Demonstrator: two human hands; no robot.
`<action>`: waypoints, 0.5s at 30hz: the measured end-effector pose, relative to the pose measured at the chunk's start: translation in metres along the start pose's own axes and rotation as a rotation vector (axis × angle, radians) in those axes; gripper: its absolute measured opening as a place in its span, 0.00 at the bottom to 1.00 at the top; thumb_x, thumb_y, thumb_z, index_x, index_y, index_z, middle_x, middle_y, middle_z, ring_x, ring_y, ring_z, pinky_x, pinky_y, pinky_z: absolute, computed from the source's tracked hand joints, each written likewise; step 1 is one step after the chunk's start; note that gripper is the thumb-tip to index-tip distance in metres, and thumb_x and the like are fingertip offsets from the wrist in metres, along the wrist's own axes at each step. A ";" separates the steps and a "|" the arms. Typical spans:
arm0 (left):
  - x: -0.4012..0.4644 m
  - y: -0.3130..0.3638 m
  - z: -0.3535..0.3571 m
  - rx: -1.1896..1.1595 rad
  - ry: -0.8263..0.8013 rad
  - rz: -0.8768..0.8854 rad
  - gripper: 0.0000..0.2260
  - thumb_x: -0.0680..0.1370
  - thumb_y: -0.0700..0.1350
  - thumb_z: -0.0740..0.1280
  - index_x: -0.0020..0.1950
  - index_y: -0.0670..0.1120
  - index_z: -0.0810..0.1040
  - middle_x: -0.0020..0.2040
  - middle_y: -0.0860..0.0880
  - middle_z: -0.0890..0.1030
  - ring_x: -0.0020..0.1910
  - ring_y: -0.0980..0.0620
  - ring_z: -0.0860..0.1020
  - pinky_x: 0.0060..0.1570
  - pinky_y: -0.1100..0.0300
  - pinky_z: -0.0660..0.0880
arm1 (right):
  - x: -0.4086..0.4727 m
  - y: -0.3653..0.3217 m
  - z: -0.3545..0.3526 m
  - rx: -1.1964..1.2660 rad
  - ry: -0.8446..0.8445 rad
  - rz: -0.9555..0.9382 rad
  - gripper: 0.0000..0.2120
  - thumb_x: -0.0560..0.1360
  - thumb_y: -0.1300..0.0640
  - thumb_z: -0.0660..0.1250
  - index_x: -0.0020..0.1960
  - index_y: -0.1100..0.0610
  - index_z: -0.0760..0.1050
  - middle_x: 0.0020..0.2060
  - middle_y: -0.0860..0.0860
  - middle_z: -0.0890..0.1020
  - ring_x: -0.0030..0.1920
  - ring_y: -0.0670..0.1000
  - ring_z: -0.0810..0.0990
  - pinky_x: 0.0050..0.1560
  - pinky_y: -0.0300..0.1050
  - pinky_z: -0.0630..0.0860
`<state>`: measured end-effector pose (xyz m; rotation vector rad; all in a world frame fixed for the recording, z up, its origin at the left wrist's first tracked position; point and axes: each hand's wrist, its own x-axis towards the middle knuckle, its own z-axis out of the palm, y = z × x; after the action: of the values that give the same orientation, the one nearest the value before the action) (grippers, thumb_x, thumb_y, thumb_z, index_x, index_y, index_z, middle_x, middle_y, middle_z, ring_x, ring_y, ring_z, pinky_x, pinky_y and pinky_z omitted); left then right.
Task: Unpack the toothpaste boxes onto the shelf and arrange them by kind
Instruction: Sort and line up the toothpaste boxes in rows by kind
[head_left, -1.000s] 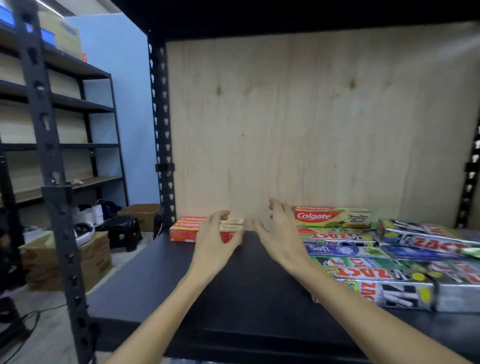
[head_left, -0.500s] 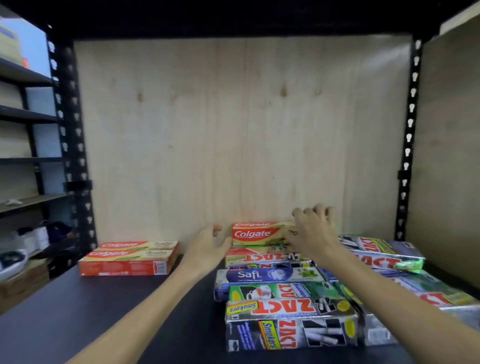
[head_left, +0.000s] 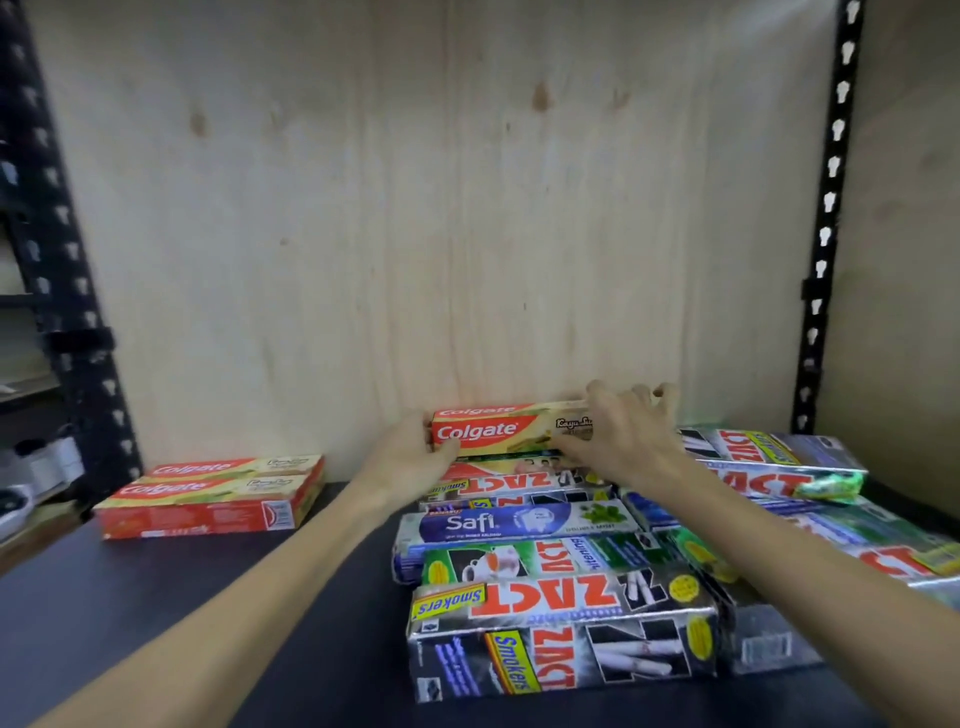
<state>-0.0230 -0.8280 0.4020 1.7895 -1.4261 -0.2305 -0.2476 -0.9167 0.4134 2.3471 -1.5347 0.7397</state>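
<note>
A red and cream Colgate box (head_left: 498, 428) lies on top of the mixed pile at the back of the dark shelf (head_left: 156, 597). My left hand (head_left: 410, 457) grips its left end. My right hand (head_left: 623, 431) curls over its right end and hides that part. Two more Colgate boxes (head_left: 213, 493) lie stacked at the back left. Below the held box sit a blue Safi box (head_left: 519, 522) and several silver, red and green Zact boxes (head_left: 561, 623).
A plywood back panel (head_left: 415, 208) closes the shelf behind. Black perforated uprights stand at the left (head_left: 62, 270) and right (head_left: 826, 234). More Zact boxes (head_left: 779, 467) pile up at the right. Dark shelf surface shows between the Colgate stack and the pile.
The view swung right. Both hands moved from the left Colgate stack to the Colgate box on the pile and took hold of its two ends.
</note>
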 end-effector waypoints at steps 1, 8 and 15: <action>-0.001 0.001 -0.001 -0.023 0.008 0.022 0.11 0.80 0.45 0.69 0.62 0.53 0.74 0.54 0.52 0.83 0.55 0.52 0.81 0.58 0.56 0.79 | 0.001 -0.001 -0.001 0.015 0.022 -0.008 0.25 0.75 0.33 0.62 0.61 0.52 0.73 0.52 0.53 0.83 0.61 0.59 0.75 0.67 0.61 0.58; -0.018 0.006 -0.027 -0.019 0.164 0.143 0.19 0.77 0.39 0.72 0.66 0.50 0.73 0.56 0.54 0.79 0.54 0.58 0.76 0.48 0.75 0.73 | -0.002 -0.006 -0.018 0.058 0.132 -0.103 0.30 0.70 0.37 0.73 0.64 0.54 0.74 0.50 0.53 0.84 0.57 0.57 0.74 0.61 0.55 0.60; -0.072 0.001 -0.068 0.107 0.389 0.197 0.22 0.74 0.46 0.75 0.67 0.52 0.75 0.53 0.51 0.73 0.60 0.47 0.70 0.64 0.47 0.70 | -0.035 -0.025 -0.043 0.152 0.190 -0.243 0.28 0.70 0.42 0.75 0.65 0.52 0.74 0.49 0.52 0.85 0.56 0.57 0.73 0.58 0.51 0.60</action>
<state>-0.0079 -0.7328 0.4227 1.6511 -1.3358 0.2880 -0.2485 -0.8594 0.4333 2.4303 -1.1283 1.0138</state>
